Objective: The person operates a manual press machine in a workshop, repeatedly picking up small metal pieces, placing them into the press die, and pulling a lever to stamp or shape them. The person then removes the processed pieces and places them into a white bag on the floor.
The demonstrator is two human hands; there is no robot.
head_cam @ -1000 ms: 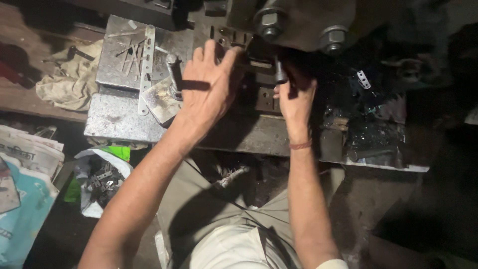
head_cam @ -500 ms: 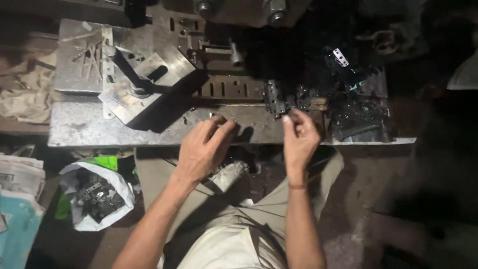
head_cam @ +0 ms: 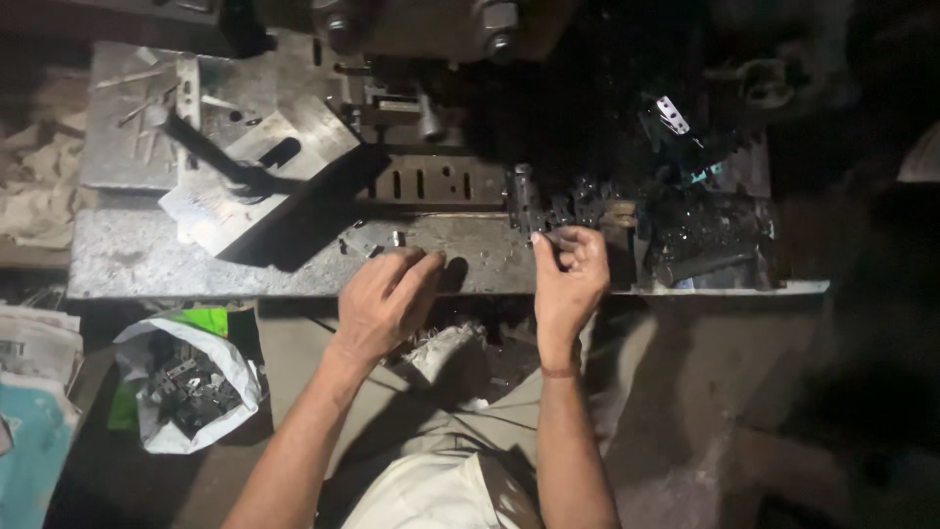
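While the left hand (head_cam: 387, 299) is rested, fingers curled and empty, on the steel press table (head_cam: 147, 264), a small metal part (head_cam: 551, 238) (dark, hard to make out) is pinched in the right hand (head_cam: 568, 279) near the table's front edge.

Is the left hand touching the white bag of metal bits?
Apart. The head view shows the left hand on the metal table, with the white bag lower down.
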